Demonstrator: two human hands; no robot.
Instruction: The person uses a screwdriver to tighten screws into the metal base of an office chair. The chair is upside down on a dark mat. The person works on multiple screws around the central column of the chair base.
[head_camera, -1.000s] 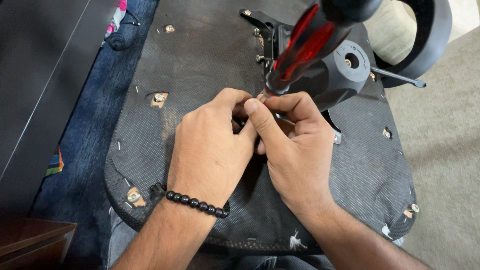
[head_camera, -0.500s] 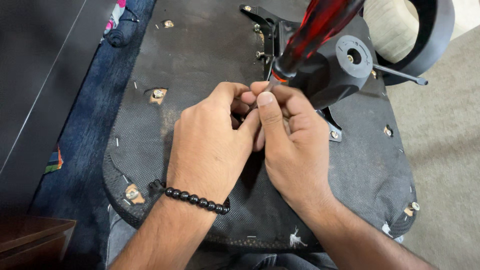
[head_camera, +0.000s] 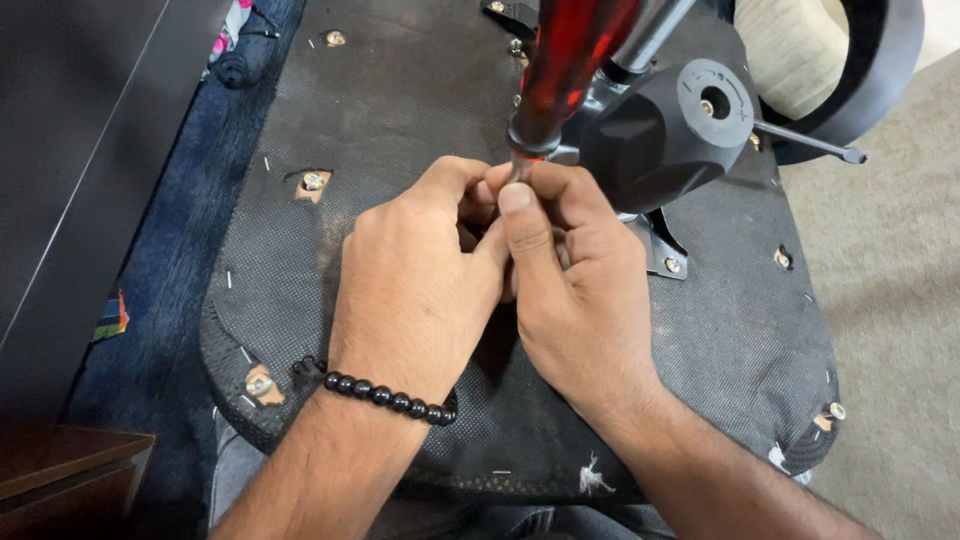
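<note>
An upturned office chair seat (head_camera: 390, 130), covered in black fabric, lies across my lap. A red-handled screwdriver (head_camera: 570, 60) stands nearly upright over its middle. My right hand (head_camera: 575, 290) pinches the screwdriver's shaft just below the handle. My left hand (head_camera: 420, 290), with a black bead bracelet (head_camera: 390, 397) on the wrist, curls around the shaft's lower part, pressed against the right hand. The tip and the screw under it are hidden by my fingers. The black chair mechanism (head_camera: 670, 135) with its metal plate sits right behind my hands.
A thin lever (head_camera: 810, 143) juts right from the mechanism. Bolts show in torn holes around the seat's edge (head_camera: 315, 181). A black armrest (head_camera: 880, 70) curves at top right over beige carpet. Dark furniture (head_camera: 70, 180) stands left, beside blue cloth.
The view has drawn closer and the screwdriver handle has swung from a rightward lean to nearly upright. Both hands stay clasped around the shaft.
</note>
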